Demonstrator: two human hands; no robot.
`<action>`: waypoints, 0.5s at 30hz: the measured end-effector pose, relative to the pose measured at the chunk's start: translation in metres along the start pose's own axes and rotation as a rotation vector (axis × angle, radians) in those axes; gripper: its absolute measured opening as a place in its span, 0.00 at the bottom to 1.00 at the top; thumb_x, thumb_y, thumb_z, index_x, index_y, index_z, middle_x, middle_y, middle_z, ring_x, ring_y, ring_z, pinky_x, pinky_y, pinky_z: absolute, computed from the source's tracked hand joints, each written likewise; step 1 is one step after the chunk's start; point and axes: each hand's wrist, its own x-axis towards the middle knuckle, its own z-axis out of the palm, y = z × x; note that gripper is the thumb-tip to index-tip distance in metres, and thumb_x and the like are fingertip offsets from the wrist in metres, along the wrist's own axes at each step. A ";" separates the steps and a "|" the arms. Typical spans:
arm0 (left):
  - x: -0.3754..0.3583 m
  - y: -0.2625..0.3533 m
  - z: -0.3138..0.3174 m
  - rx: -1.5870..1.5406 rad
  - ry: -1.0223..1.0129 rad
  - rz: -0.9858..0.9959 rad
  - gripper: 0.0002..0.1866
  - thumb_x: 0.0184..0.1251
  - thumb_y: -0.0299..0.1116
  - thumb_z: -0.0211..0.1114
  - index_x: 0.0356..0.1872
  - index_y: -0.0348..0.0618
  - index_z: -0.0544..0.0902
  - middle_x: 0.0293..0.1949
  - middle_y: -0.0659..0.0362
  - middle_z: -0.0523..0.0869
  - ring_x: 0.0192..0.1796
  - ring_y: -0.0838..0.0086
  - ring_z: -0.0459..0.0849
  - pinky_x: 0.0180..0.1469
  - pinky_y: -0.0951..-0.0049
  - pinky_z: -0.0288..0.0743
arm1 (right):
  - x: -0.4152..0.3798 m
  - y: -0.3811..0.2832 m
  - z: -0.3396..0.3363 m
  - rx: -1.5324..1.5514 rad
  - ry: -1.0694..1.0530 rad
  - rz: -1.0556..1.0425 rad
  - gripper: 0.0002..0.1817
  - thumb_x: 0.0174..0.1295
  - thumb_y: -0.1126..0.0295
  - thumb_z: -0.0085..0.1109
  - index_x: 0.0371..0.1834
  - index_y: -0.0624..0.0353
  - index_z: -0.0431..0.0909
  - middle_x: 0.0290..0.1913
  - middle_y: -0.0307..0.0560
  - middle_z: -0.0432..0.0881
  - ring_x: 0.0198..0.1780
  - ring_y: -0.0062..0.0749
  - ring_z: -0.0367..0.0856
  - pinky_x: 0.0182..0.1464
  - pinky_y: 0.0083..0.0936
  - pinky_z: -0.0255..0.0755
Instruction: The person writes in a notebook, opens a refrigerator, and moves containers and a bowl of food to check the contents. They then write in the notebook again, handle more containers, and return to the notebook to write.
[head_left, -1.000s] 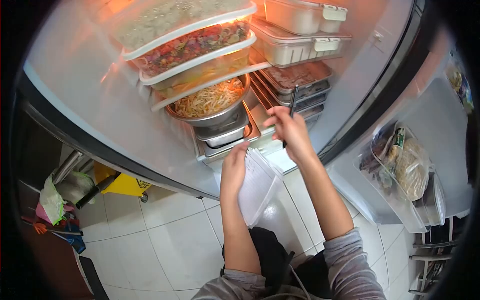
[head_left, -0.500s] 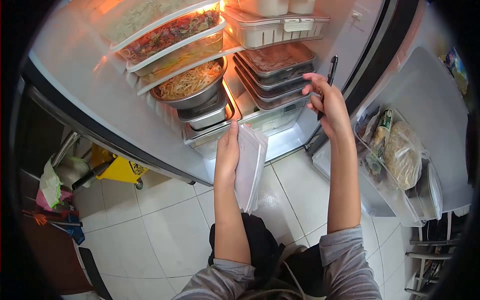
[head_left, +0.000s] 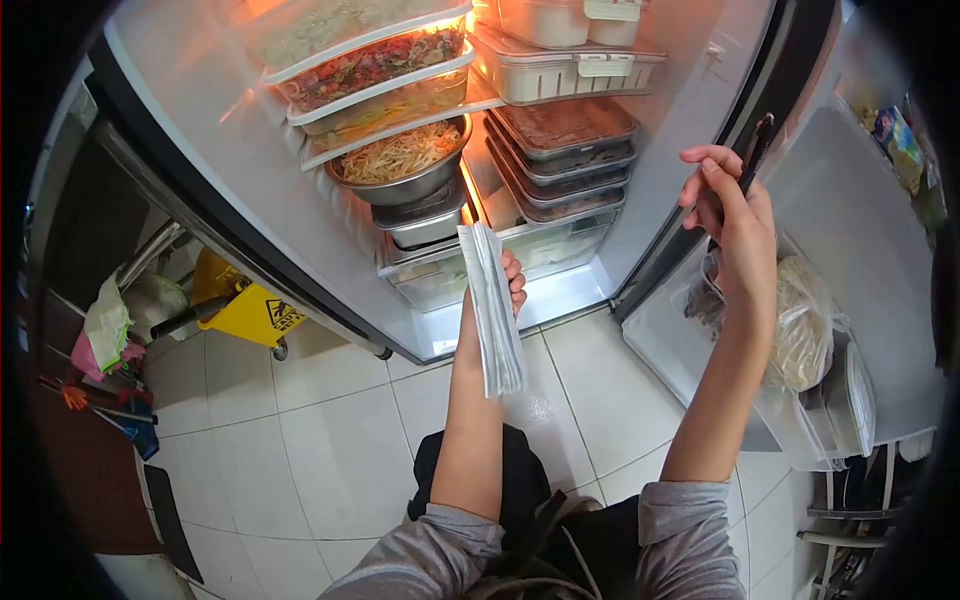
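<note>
My left hand (head_left: 514, 283) is wrapped round a paper notepad (head_left: 489, 310), which stands edge-on to me and hides the thumb and palm. My right hand (head_left: 742, 225), raised in front of the open fridge door, grips a black pen (head_left: 757, 152) that points upward. Inside the fridge, beyond the notepad, a metal bowl of bean sprouts (head_left: 400, 155) rests on a metal container (head_left: 420, 218). To the right of the bowl is a stack of lidded trays (head_left: 565, 128).
Clear tubs (head_left: 375, 65) with white lids fill the upper left shelf. Bagged food (head_left: 803, 325) sits in the door bin (head_left: 790, 425) on the right. A yellow mop bucket (head_left: 245, 312) stands on the tiled floor (head_left: 340, 440) at left, and a rack (head_left: 860, 515) is at lower right.
My left hand has turned the notepad from its face to its edge. My right hand has moved right with the pen, away from the trays and towards the door.
</note>
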 end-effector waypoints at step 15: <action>-0.009 0.008 0.031 0.309 0.413 0.043 0.30 0.70 0.54 0.49 0.59 0.37 0.69 0.52 0.52 0.78 0.53 0.66 0.78 0.54 0.66 0.73 | -0.011 -0.015 -0.004 -0.045 0.011 0.013 0.13 0.66 0.67 0.45 0.42 0.62 0.78 0.26 0.35 0.73 0.17 0.10 0.56 0.22 0.13 0.61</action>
